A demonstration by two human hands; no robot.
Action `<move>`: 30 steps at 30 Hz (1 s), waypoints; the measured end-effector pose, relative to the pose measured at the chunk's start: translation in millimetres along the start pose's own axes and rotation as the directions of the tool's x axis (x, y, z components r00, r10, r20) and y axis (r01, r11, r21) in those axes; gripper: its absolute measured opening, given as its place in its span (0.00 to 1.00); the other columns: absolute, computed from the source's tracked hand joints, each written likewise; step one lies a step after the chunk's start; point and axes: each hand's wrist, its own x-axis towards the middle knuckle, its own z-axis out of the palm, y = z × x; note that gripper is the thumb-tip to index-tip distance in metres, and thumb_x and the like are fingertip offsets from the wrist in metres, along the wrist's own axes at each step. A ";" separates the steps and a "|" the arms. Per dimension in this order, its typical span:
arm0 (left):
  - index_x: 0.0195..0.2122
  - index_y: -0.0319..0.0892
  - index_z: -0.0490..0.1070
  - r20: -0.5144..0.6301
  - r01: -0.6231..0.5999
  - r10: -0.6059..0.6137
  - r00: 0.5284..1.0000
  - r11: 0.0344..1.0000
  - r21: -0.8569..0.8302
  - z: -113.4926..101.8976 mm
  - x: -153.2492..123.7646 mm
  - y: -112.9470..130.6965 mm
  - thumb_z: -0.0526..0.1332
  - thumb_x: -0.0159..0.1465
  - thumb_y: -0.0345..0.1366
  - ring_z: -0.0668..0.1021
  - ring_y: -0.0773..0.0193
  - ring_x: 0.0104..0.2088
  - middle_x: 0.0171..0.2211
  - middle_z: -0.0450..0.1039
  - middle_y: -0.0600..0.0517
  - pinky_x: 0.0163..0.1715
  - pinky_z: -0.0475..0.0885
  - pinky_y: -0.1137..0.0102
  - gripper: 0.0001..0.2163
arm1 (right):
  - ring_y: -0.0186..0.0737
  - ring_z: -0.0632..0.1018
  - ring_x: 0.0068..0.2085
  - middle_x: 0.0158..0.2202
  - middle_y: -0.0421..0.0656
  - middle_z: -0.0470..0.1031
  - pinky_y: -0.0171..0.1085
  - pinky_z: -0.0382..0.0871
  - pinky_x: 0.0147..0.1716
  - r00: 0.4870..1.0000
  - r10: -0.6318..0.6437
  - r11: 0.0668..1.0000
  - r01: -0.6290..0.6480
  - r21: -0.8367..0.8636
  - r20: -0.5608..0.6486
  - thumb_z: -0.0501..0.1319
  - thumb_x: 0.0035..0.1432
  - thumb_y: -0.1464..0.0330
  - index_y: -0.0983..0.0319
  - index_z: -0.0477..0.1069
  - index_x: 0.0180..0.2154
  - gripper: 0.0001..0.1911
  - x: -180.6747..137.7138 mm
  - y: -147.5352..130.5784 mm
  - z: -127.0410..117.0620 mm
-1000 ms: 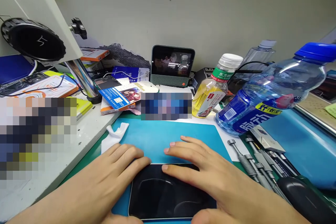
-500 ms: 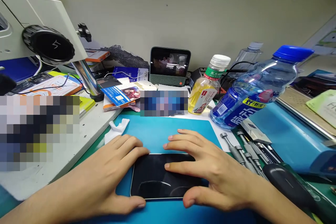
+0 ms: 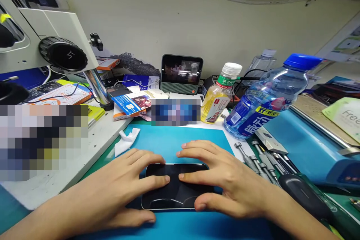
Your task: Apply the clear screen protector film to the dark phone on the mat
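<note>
A smartphone [image 3: 176, 191] with a dark glossy screen lies flat and crosswise on a blue mat [image 3: 168, 138]. My left hand [image 3: 118, 187] covers its left end: the index finger rests on the glass, another fingertip is at the far edge, and the thumb lies by the near edge. Over the right end, my right hand [image 3: 225, 180] has its index fingertip on the screen and its thumb at the near edge; the other fingers stretch past the far edge. Both hands have fingers spread, and neither lifts the phone. A crumpled white tissue [image 3: 126, 141] lies beyond my left hand.
At left stands a microscope with a black knob [image 3: 63, 54] over a white base [image 3: 67, 172]. A tea bottle [image 3: 218, 99] and a blue-capped bottle [image 3: 261, 99] stand at right, near screwdrivers [image 3: 260, 161] and a black oval device [image 3: 305, 193]. A small display [image 3: 182, 69] stands behind.
My left index finger has moved from the phone's far edge onto the screen, close to the right index fingertip. The right hand stays nearly still. The camera view has shifted slightly.
</note>
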 end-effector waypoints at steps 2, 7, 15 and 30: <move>0.69 0.53 0.74 0.014 0.002 -0.002 1.000 1.000 -0.002 0.0 0.1 -0.9 0.79 0.66 0.41 0.82 0.44 0.62 0.67 0.76 0.44 0.60 0.82 0.54 0.31 | 0.55 0.76 0.71 0.69 0.55 0.80 0.54 0.71 0.71 1.000 0.003 1.000 -0.003 0.003 -0.004 0.68 0.74 0.50 0.58 0.86 0.58 0.22 -0.3 0.1 -2.1; 0.70 0.52 0.72 0.024 -0.019 0.018 1.000 1.000 0.024 -0.8 1.0 -1.5 0.78 0.68 0.41 0.82 0.43 0.62 0.68 0.77 0.44 0.60 0.82 0.51 0.31 | 0.54 0.76 0.72 0.68 0.54 0.80 0.52 0.71 0.72 1.000 0.014 1.000 -0.014 0.018 -0.022 0.67 0.76 0.52 0.58 0.88 0.55 0.20 -2.0 0.5 -2.0; 0.71 0.52 0.71 0.003 0.016 -0.016 1.000 1.000 0.021 1.3 0.5 4.1 0.73 0.69 0.35 0.82 0.45 0.63 0.68 0.78 0.45 0.61 0.83 0.53 0.29 | 0.56 0.76 0.72 0.72 0.56 0.76 0.55 0.72 0.71 0.995 0.088 0.993 -0.091 0.073 0.045 0.66 0.76 0.50 0.56 0.82 0.65 0.26 -2.1 3.0 4.6; 0.68 0.50 0.72 -0.026 0.053 -0.052 0.998 0.998 0.033 4.5 1.8 3.1 0.71 0.67 0.34 0.81 0.43 0.63 0.66 0.78 0.44 0.61 0.82 0.51 0.28 | 0.52 0.79 0.68 0.66 0.53 0.83 0.52 0.74 0.69 0.997 0.071 0.997 -0.070 0.017 -0.039 0.64 0.79 0.53 0.57 0.86 0.58 0.20 -3.5 7.8 0.2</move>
